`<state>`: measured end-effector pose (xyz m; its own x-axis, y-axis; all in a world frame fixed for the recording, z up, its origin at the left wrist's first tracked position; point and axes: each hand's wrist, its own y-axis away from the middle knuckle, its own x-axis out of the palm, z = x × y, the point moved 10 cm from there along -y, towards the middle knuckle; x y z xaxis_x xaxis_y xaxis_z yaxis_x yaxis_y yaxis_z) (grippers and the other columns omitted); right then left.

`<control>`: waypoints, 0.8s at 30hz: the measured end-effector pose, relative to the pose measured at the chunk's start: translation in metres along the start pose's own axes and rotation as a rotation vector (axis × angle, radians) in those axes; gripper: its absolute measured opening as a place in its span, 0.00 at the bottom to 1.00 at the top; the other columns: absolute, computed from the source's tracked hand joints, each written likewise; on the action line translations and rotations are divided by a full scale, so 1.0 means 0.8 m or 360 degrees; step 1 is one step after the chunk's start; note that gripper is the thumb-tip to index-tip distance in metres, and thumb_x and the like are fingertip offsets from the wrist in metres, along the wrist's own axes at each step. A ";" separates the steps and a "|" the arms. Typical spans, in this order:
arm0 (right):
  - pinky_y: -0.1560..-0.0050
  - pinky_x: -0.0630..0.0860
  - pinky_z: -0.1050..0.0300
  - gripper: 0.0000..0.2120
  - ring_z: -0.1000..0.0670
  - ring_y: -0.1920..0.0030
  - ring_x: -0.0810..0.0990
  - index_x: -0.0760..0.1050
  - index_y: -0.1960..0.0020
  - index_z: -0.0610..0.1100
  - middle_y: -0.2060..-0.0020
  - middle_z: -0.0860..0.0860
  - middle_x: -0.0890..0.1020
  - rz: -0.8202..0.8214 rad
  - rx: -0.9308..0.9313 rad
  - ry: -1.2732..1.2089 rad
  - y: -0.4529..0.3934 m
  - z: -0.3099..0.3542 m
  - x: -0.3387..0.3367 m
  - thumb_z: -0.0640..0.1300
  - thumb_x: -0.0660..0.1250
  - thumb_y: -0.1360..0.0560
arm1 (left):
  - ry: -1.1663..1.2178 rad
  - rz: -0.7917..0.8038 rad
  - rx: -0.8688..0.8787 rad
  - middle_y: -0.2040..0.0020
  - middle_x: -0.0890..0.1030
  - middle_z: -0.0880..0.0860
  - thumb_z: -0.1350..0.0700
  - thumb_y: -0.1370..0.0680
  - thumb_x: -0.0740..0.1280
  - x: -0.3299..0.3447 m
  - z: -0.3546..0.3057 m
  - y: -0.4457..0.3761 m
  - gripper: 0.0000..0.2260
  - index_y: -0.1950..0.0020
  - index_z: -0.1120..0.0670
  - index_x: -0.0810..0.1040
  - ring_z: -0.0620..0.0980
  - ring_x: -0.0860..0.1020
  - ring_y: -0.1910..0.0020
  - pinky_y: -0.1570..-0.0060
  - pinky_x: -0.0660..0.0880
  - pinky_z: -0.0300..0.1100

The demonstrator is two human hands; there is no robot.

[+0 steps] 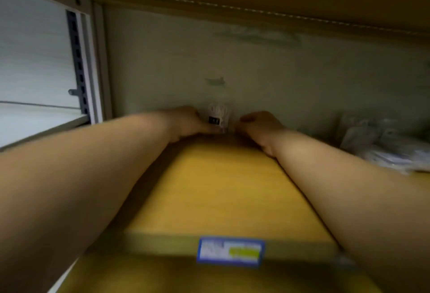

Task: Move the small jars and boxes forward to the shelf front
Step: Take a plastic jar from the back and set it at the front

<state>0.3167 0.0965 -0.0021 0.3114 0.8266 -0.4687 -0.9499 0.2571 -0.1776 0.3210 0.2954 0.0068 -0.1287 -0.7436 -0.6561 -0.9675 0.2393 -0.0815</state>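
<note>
Reaching deep into the bay, both hands were at the rear of the yellow wooden shelf, flanking a small white jar with a dark label that stood against the pale back wall. The left hand appeared to have its fingers curled on the jar's side; blur prevented certainty. The right hand lay just beside the jar, fingers bent, and whether it touched could not be told. Risk noted: a one-sided pull could tip the jar, given its upright stance and the long reach. The right forearm passed near a heap of clear plastic packets, which a careless draw could snag. Open shelf ran clear between the forearms to the front edge bearing a blue-bordered price tag, leaving ample room for the slide forward
</note>
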 end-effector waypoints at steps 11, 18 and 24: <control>0.35 0.76 0.45 0.16 0.44 0.43 0.81 0.77 0.36 0.41 0.46 0.44 0.83 0.0267 0.0136 -0.0366 0.165 0.012 -0.019 0.46 0.69 0.22 | 0.0653 -0.0331 -0.0317 0.50 0.83 0.60 0.59 0.22 0.69 -0.008 -0.004 0.184 0.06 0.47 0.59 0.80 0.57 0.81 0.47 0.33 0.73 0.53; 0.55 0.76 0.54 0.14 0.48 0.61 0.79 0.80 0.38 0.43 0.58 0.49 0.83 0.0294 -0.0072 -0.0178 0.237 0.023 -0.056 0.48 0.66 0.20 | 0.0262 -0.0767 -0.0262 0.55 0.85 0.55 0.55 0.21 0.67 -0.017 -0.021 0.243 0.07 0.45 0.52 0.82 0.54 0.82 0.58 0.53 0.80 0.46; 0.44 0.79 0.49 0.14 0.48 0.52 0.80 0.80 0.38 0.43 0.50 0.46 0.84 0.0215 -0.0054 -0.0193 0.243 0.024 -0.060 0.47 0.65 0.20 | -0.0002 -0.0719 -0.0221 0.54 0.82 0.54 0.53 0.21 0.67 -0.016 -0.029 0.235 0.10 0.42 0.53 0.81 0.52 0.80 0.58 0.55 0.78 0.46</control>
<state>0.1167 0.1166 0.0023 0.1734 0.9074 -0.3828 -0.9809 0.1241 -0.1501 0.1357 0.3351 0.0172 0.3120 -0.7535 -0.5787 -0.9465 -0.1938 -0.2580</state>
